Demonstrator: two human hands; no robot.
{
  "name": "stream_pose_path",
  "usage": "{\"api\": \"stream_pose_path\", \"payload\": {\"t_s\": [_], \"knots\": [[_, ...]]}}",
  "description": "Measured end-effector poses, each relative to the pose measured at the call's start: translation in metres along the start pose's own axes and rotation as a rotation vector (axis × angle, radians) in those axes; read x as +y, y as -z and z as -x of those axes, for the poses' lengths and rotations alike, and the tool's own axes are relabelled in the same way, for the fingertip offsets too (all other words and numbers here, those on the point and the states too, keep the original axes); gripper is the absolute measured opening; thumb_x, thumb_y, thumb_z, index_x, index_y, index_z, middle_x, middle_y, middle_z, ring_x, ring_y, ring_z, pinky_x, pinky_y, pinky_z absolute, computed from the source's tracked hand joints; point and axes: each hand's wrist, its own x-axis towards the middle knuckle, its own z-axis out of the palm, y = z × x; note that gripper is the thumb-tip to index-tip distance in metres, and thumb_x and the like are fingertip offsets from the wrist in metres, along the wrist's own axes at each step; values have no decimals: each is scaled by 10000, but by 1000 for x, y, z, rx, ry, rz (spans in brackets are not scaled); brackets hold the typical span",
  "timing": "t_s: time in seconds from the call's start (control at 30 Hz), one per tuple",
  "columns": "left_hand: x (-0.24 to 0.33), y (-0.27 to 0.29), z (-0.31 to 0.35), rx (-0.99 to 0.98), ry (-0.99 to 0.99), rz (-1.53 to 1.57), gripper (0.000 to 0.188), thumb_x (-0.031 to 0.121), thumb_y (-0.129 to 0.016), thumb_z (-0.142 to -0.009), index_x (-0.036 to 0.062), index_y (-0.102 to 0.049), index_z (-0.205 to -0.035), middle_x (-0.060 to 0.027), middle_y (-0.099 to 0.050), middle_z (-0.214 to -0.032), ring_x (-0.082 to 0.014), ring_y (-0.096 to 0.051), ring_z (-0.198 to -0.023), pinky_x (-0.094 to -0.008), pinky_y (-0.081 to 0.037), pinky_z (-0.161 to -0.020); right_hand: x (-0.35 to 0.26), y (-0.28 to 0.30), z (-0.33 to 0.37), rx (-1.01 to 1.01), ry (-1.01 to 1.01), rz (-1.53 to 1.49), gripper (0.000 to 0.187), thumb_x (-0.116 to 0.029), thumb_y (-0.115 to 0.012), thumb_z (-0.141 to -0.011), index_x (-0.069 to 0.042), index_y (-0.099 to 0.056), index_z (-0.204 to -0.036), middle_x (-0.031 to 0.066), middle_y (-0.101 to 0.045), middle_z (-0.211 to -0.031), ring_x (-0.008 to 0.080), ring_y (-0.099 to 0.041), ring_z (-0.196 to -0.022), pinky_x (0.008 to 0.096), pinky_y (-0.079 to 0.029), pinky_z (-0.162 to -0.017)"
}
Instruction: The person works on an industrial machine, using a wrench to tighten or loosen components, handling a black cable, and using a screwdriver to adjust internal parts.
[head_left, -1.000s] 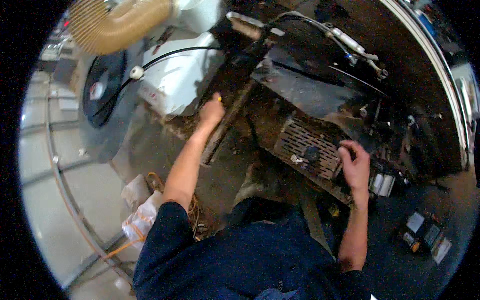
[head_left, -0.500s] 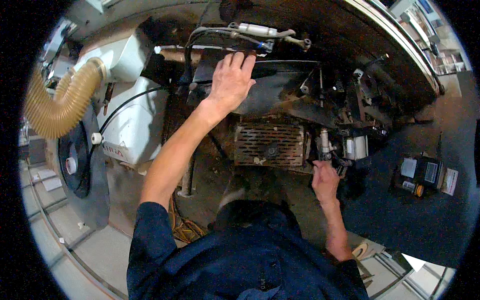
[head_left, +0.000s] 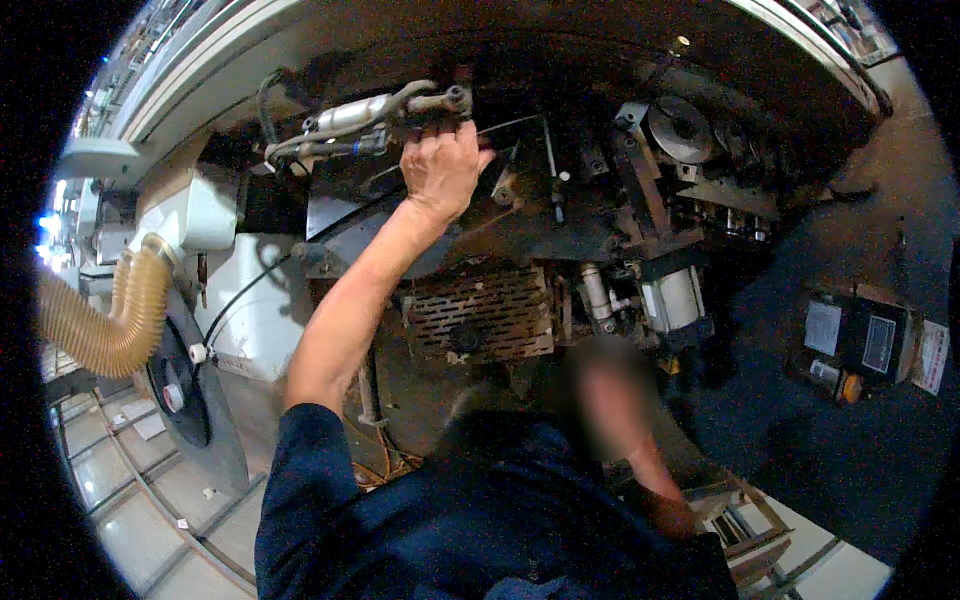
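Observation:
My left hand [head_left: 440, 175] reaches forward to the dark machine, just below the rod end of a pale pneumatic cylinder [head_left: 352, 115]. Its fingers bend over with their tips hidden, and what they hold, if anything, does not show. Under that hand and forearm slopes a dark metal panel [head_left: 375, 235]. My right hand [head_left: 610, 400] is a smeared blur close to my body, so its fingers cannot be read. Nearest to it are a slotted, rusty metal plate [head_left: 480, 310] and a small metal cylinder with fittings [head_left: 597, 297].
A ribbed tan hose [head_left: 140, 310] curves at the left beside a white housing [head_left: 265, 300] and a grey disc [head_left: 205, 420]. Pulleys [head_left: 680, 130] and a motor-like grey cylinder [head_left: 675, 300] sit on the machine's right side. A black box [head_left: 860, 340] stands on the dark floor further right.
The view has swung to the right. My left hand has come nearer the cylinder's rod end, its fingers now more bent. My right hand has left the metal fittings and drawn back toward me.

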Motion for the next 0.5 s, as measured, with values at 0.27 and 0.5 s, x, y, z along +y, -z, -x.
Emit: {"api": "stream_pose_path", "payload": {"t_s": [0.27, 0.5], "knots": [[4, 9, 8, 63, -5, -96, 479, 499, -705, -762, 102, -614, -1013, -120, -654, -739, -326, -630, -707, -457, -434, -847, 31, -8, 5, -37, -108, -110, 148, -140, -578, -919, -61, -653, -1020, 145, -686, -950, 369, -648, -834, 439, -537, -768], [-17, 5, 14, -35, 9, -7, 465, 441, -778, -703, 88, -659, -982, -104, -659, -754, -306, -626, -706, -435, -450, -713, 50, -16, 9, -90, -56, -111, 174, -141, -567, -925, -82, -662, -1058, 115, -703, -994, 312, -661, -880, 408, -538, -797]]}}
